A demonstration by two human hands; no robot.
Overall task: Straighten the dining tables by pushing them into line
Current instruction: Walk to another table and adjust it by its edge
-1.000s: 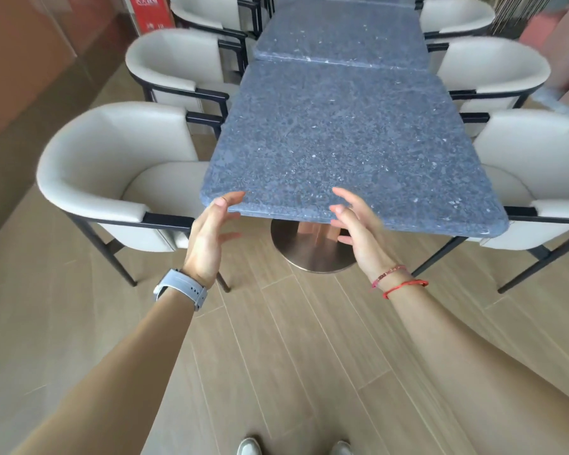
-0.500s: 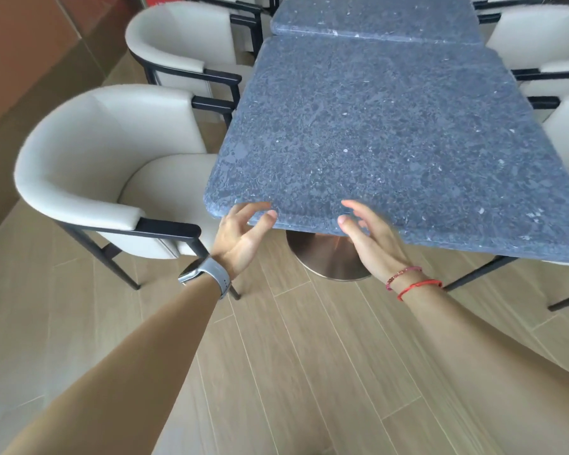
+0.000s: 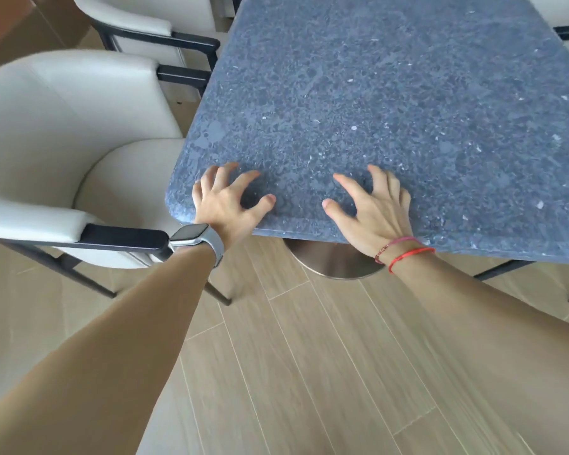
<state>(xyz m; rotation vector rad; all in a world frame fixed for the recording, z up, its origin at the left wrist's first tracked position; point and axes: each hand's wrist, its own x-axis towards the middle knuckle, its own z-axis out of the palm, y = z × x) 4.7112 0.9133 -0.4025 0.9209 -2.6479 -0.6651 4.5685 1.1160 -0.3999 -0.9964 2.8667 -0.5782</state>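
Observation:
A square dining table (image 3: 391,103) with a speckled blue-grey stone top fills the upper right of the view, standing on a round metal base (image 3: 335,262). My left hand (image 3: 225,200), with a grey watch on its wrist, lies over the table's near edge by its near-left corner, fingers spread and bent with tips on the top. My right hand (image 3: 372,205), with red cords on its wrist, lies the same way a little to the right. Neither hand wraps under the edge as far as I can see.
A cream armchair (image 3: 63,152) with black arms stands close against the table's left side, a second armchair (image 3: 145,21) behind it. Dark chair legs (image 3: 503,269) show under the table's right side. Wood-plank floor (image 3: 309,356) lies between me and the table.
Both hands have moved from just in front of the near edge onto the tabletop, fingers spread. The view has closed in on the table, and the further tables are out of frame.

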